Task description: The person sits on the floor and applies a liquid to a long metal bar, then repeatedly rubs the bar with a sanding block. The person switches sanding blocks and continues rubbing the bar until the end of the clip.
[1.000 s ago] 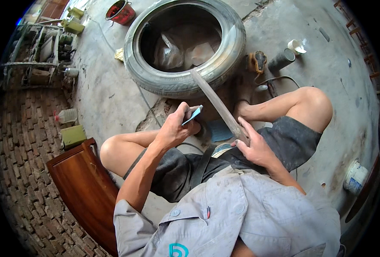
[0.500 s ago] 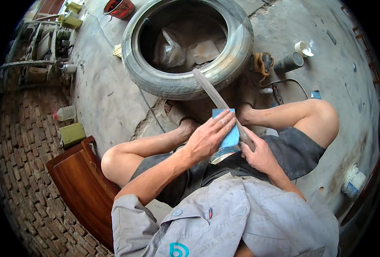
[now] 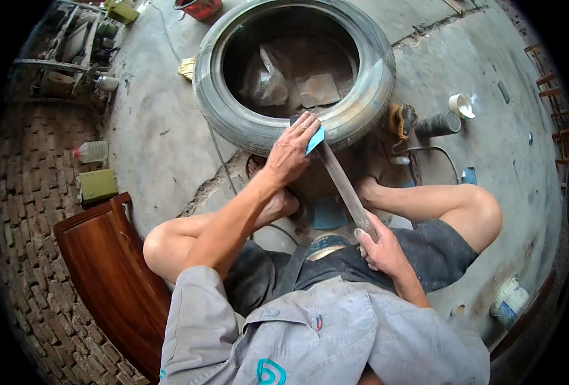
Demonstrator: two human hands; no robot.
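Observation:
A long, greyish-brown wooden strip slants from my lap up to the near side of a worn tyre lying flat on the floor. My left hand presses a piece of blue sandpaper over the strip's far end, fingers close together. Closer to my body, my right hand is wrapped around the near end, thumb on top. Another blue sheet lies below the strip, between my legs. My fingers hide part of the strip's far tip.
Inside the tyre sit a clear plastic bag and a flat pale piece. A yellow power tool, a dark cylinder and a white cup stand right of it. A brown wooden panel lies by my left knee.
My left hand has slid away from me along the strip with the sandpaper, from its middle to the far end. My right hand still grips the near end.

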